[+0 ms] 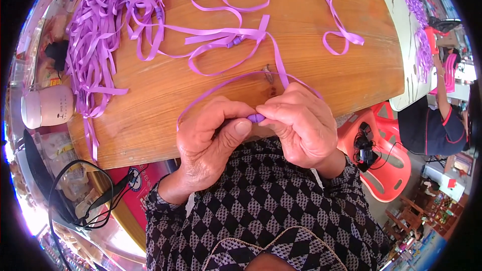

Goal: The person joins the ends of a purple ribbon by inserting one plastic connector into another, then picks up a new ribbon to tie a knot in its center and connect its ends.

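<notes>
Head view: pinching a small purple bead (pixel 255 118) between both hands, just off the near edge of the wooden table (pixel 321 45), close above the checkered black-and-white blouse (pixel 266 206). Left hand (pixel 213 135) curling closed, thumb pad pressing up against the bead's left end; right hand (pixel 301 125) closing from the other side, fingertips gripping the bead's right end. Lying with its short long axis running left to right, straight across between the two thumbs (so neither hand is nearer; both touching it). Trailing out of the pinch, a thin purple ribbon strand (pixel 221 86) looping away over the table's near part and arcing back toward the right hand, then joining the wider ribbon band (pixel 278 57) running up toward the table's middle.

Further up the same view: sprawling over the far left of the tabletop, a thick heap of purple ribbons (pixel 100 25), with loose strands spilling over the left edge. Resting among the loops near the centre, another bead on a ribbon (pixel 234 42). Standing just beside the table's left edge, a pale pink jar (pixel 47 106). Sitting to the right, well apart, a red plastic chair (pixel 386 165) carrying a black cable bundle, and beyond it another person in dark clothing (pixel 432 130) beside a white table (details there too small to tell).
</notes>
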The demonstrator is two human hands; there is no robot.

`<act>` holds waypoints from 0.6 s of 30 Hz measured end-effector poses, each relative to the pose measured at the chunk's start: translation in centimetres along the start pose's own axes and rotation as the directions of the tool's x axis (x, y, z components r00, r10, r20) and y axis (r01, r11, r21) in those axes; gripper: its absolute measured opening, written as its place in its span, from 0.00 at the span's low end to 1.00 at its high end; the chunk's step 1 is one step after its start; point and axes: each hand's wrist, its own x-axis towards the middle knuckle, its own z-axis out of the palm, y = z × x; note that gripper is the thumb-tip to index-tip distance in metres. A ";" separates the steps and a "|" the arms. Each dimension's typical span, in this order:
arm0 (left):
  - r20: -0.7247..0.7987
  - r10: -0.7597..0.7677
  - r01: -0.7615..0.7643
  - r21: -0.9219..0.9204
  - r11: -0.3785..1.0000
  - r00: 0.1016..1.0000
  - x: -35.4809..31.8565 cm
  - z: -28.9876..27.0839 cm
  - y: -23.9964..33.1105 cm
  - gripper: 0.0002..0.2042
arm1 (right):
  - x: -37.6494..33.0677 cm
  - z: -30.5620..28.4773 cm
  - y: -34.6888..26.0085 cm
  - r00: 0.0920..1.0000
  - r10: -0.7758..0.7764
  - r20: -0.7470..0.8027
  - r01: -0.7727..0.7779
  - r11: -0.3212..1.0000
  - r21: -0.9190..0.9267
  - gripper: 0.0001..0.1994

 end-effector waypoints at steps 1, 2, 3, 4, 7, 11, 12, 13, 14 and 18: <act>-0.004 -0.044 0.044 -0.015 0.999 0.999 -0.1 0.0 0.0 0.05 | -0.1 0.0 0.0 1.000 -0.014 0.003 0.014 1.000 -0.008 0.08; -0.003 -0.045 0.045 -0.014 0.999 0.999 -0.1 0.0 0.1 0.05 | -0.2 0.1 0.0 1.000 -0.027 0.005 0.027 1.000 -0.016 0.08; -0.008 0.068 -0.067 0.118 0.991 0.998 -0.2 0.0 0.1 0.05 | -0.3 0.1 0.1 1.000 -0.025 0.004 0.025 1.000 -0.017 0.08; 0.000 0.179 -0.173 0.247 0.953 0.984 -0.3 0.0 0.1 0.05 | -0.4 0.2 0.1 0.999 -0.046 0.008 0.046 0.999 -0.015 0.09; 0.034 0.469 -0.436 0.433 0.789 0.883 0.2 0.2 -0.4 0.05 | -0.4 0.3 -0.1 0.997 -0.077 0.016 0.077 0.997 -0.015 0.11; 0.018 0.496 -0.438 0.498 0.748 0.868 -0.2 0.8 -0.7 0.06 | -0.7 0.4 -0.2 0.996 -0.086 0.013 0.086 0.996 -0.010 0.14; 0.004 0.498 -0.442 0.468 0.765 0.867 -0.2 0.9 -1.0 0.07 | -0.8 0.4 -0.2 0.996 -0.084 0.013 0.084 0.996 -0.010 0.14; -0.009 0.499 -0.445 0.438 0.781 0.867 -0.3 1.0 -1.2 0.07 | -0.9 0.4 -0.2 0.995 -0.094 0.016 0.094 0.996 -0.010 0.15; -0.009 0.496 -0.443 0.438 0.782 0.868 -0.3 1.0 -1.2 0.07 | -1.0 0.4 -0.2 0.994 -0.105 0.020 0.105 0.994 -0.009 0.15; 0.048 0.465 -0.431 0.468 0.771 0.884 -0.1 0.9 -0.4 0.06 | -1.0 0.4 -0.3 0.981 -0.193 -0.003 0.191 0.975 -0.115 0.17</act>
